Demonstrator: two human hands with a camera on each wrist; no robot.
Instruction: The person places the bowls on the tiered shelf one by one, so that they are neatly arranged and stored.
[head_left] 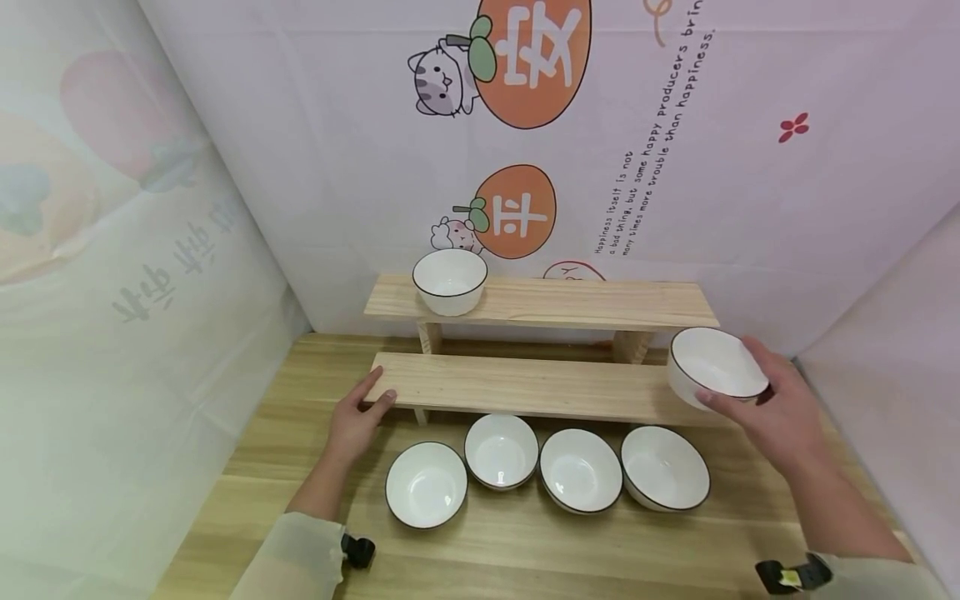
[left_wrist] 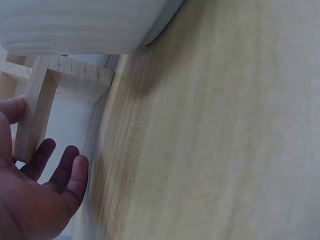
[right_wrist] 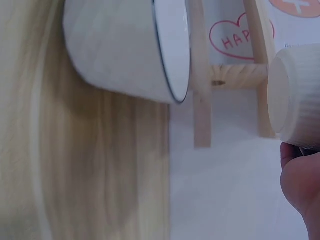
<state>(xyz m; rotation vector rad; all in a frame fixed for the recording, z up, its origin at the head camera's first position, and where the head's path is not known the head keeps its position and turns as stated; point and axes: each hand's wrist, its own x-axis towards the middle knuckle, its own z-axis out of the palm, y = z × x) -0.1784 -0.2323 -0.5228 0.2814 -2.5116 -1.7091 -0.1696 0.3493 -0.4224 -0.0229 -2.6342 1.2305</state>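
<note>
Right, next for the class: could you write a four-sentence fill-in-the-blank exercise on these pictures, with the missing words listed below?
1. The left hand touches the lower shelf at its ____ end.
2. The right hand holds a ____.
3. The upper shelf bears just ____ bowl.
4. Inside, the bowls on the table are ____.

Missing words: left; bowl; one; white.

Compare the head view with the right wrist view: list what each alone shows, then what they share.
Only the head view shows the left hand holding one end of the two-tier pale wooden shelf, the round white dark-rimmed bowl on its upper tier, and the grey-striped cartoon cat on the printed white backdrop.

Only the right wrist view shows the flat underside of the ridged white bowl in the right hand.

Both show that hand, that held bowl, the shelf and at least one more white bowl on the wooden table.
</note>
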